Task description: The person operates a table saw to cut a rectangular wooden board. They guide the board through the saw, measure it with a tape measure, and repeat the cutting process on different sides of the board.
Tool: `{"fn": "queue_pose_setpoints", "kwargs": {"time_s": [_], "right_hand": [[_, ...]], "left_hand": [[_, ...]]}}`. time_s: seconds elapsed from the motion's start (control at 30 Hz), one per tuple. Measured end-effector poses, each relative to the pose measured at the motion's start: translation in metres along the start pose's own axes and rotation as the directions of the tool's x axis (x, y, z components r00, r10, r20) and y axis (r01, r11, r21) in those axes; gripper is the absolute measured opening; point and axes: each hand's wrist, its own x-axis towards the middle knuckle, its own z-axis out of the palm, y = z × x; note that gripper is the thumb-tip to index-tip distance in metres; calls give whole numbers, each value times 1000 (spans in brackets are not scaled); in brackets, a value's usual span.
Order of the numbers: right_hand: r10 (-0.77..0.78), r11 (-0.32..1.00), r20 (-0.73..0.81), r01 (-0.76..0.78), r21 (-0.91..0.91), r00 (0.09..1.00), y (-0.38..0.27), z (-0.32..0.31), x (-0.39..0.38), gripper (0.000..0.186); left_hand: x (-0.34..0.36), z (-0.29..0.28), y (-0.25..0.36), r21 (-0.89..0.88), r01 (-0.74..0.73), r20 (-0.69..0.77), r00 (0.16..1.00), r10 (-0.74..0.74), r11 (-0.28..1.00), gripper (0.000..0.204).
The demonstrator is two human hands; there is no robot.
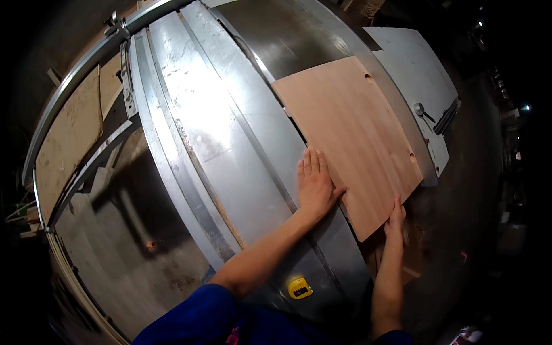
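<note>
A reddish-brown wooden panel (353, 132) lies on the machine's table, with two round holes near its right edge. My left hand (315, 187) is open, its fingers stretched out against the panel's left edge and its palm over the metal sliding table (264, 132). The thumb of that hand reaches to the panel's edge as well. At the near right corner, my right hand (395, 218) grips the panel's near edge, thumb on top and the other fingers mostly hidden. A yellow tape measure (299, 288) rests on the sliding table close to my body.
A dark metal plate (284, 34) extends beyond the panel, with a long rail (397, 103) along the panel's right side. Farther right sits a grey side table (414, 69) with a lever (422, 111). A curved-looking metal frame (95, 146) holding brown boards (72, 138) stands at left.
</note>
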Motion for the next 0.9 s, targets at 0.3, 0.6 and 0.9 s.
{"fn": "queue_pose_setpoints", "kwargs": {"time_s": [0.3,0.6,0.9], "right_hand": [[-85,963,-295,3,-269,952,15,-8,-3,70],[-195,946,-304,97,-309,932,22,-78,-145,61],[-442,846,-549,127,-518,709,148,-191,-205,61]], "left_hand": [[-13,-10,-6,-100,-3,1,1000,3,995,108],[-204,-93,-28,-161,-363,514,763,392,918,56],[-317,-81,-69,-127,-686,554,550,625,716,52]]}}
